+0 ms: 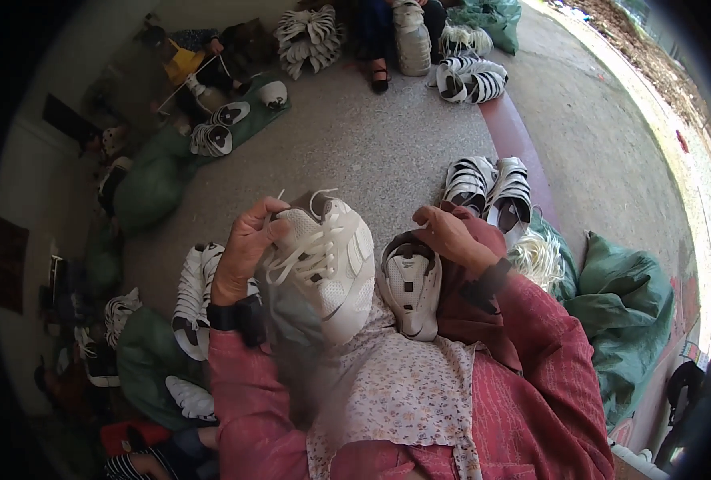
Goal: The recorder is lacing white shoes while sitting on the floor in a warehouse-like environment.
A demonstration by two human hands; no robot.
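My left hand is closed, thumb and fingers pinching the edge of a white mesh sneaker beside its collar. Loose white shoelaces hang in bows over its front, and a lace end sticks up by the collar. A second pale shoe with a dark lining rests on my lap, its opening facing up. Over its upper right edge, my right hand has bent fingers pressed together. What those fingers hold, if anything, is too small to make out. A flowered apron covers my lap.
Stacked white shoe uppers stand ahead on the right, by a bundle of white laces and a green sack. More uppers lie at my left beside another green sack. Other people sit farther off along the left and ahead.
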